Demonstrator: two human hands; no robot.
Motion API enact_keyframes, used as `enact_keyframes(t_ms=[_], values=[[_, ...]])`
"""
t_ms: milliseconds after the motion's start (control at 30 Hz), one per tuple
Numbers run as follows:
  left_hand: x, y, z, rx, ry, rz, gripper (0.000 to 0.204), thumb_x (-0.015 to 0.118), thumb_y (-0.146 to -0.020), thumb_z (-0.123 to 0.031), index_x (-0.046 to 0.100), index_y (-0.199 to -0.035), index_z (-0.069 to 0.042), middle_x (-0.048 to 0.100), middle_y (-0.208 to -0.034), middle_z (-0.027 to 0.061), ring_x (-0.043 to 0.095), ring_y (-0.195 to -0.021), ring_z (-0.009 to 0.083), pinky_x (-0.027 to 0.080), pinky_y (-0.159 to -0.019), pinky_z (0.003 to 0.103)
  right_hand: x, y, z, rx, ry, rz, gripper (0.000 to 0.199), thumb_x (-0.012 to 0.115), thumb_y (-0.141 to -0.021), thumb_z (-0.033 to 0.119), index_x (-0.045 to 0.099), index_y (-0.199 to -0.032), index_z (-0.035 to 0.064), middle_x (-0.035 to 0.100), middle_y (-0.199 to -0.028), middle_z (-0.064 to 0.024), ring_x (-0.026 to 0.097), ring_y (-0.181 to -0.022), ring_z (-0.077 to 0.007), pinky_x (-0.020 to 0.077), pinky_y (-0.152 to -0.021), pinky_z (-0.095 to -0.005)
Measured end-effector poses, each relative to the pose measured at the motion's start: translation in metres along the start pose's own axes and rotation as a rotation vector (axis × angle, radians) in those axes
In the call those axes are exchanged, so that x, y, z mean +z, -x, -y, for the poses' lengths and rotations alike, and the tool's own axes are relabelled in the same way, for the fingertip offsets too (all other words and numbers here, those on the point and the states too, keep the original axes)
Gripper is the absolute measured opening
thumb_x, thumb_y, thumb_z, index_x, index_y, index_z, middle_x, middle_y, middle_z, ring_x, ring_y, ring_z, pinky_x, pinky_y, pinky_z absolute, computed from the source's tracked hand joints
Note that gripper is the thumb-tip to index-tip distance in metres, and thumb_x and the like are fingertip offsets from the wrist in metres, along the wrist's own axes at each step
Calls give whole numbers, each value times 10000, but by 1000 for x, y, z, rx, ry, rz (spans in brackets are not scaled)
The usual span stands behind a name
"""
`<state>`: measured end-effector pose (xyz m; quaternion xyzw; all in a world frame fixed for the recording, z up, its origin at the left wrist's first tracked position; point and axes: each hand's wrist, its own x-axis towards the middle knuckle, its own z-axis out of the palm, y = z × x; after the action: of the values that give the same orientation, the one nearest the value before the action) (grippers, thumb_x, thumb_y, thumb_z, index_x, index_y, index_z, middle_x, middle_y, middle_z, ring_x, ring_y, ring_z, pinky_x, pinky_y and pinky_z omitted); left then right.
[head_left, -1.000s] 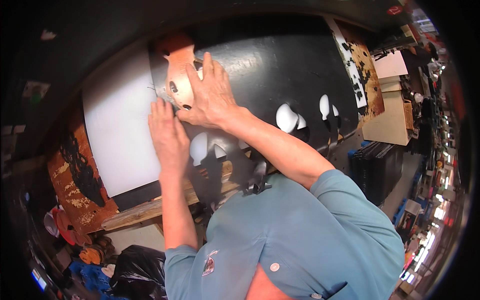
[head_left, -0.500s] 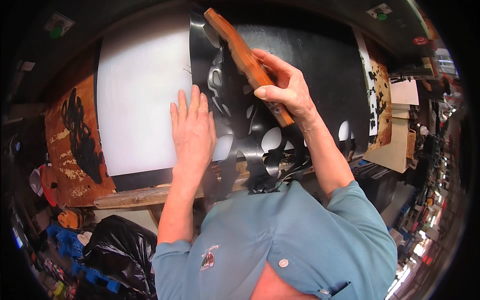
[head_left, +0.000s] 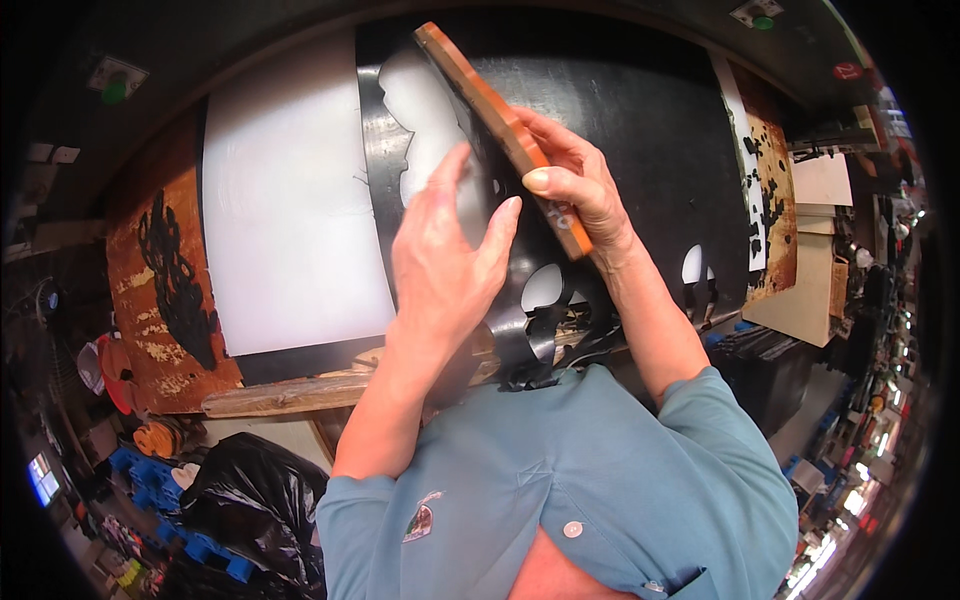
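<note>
My right hand (head_left: 588,200) grips a long orange-brown wooden cutting die (head_left: 503,128) with a wavy edge, held tilted on its side above a black sheet (head_left: 645,140). The fingers lie behind it and the thumb presses its near face. My left hand (head_left: 445,265) hovers left of the die, thumb and fingers apart, with nothing visible in it; part of it is blurred. Beneath, the black sheet has cut-out openings, a large one showing white near the die's upper part. It lies over a white cutting board (head_left: 290,210), bare on the left.
A wooden rail (head_left: 290,397) runs along the near edge. Black scraps (head_left: 175,275) lie on a worn brown board (head_left: 135,310) at left. A dark machine part with green buttons (head_left: 115,90) spans the far side. A black plastic bag (head_left: 255,500) stands at lower left beside blue crates (head_left: 150,480).
My left hand has lifted off the board and sheet edge and moved right, toward the die, its fingers spreading. A large white opening now shows in the sheet. The die stays in my right hand.
</note>
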<state>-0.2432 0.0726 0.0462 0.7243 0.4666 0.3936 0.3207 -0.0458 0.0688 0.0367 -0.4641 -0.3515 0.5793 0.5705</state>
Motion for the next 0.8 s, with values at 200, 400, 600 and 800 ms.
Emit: enact_keyframes(t_ms=[200, 400, 600, 800], values=[[-6, 9, 31, -252, -138, 20, 181, 709, -1020, -150, 679, -1017, 29, 697, -745, 206, 695, -654, 394, 542, -645, 467, -11, 4, -5, 4, -52, 11, 846, 803, -797, 240, 552, -1562, -20, 670, -1355, -112, 648, -951, -111, 517, -838, -266], [-20, 14, 54, -330, -205, 97, 272, 687, -1041, -144, 592, -847, 22, 583, -625, 183, 564, -543, 357, 463, -571, 443, -23, 5, -22, -102, -222, 81, 904, 788, -766, 229, 521, -1603, 17, 611, -1530, -211, 582, -1405, -299, 411, -1225, -406], [-39, 20, 49, -485, -44, 23, 237, 677, -1055, -103, 618, -891, 58, 504, -590, 121, 436, -557, 140, 398, -531, 363, -8, 7, -16, -93, 2, 61, 1122, 886, -725, 167, 346, -1698, 21, 536, -1596, -247, 528, -1473, -334, 360, -1277, -443], [-42, 32, 48, -314, -81, 61, 245, 681, -1056, -83, 594, -862, 39, 482, -596, 121, 399, -547, 151, 383, -512, 356, 31, 7, -33, -508, 1071, 20, 1102, 862, -616, 300, 472, -1582, -56, 507, -1531, -322, 516, -1345, -492, 436, -1170, -540]])
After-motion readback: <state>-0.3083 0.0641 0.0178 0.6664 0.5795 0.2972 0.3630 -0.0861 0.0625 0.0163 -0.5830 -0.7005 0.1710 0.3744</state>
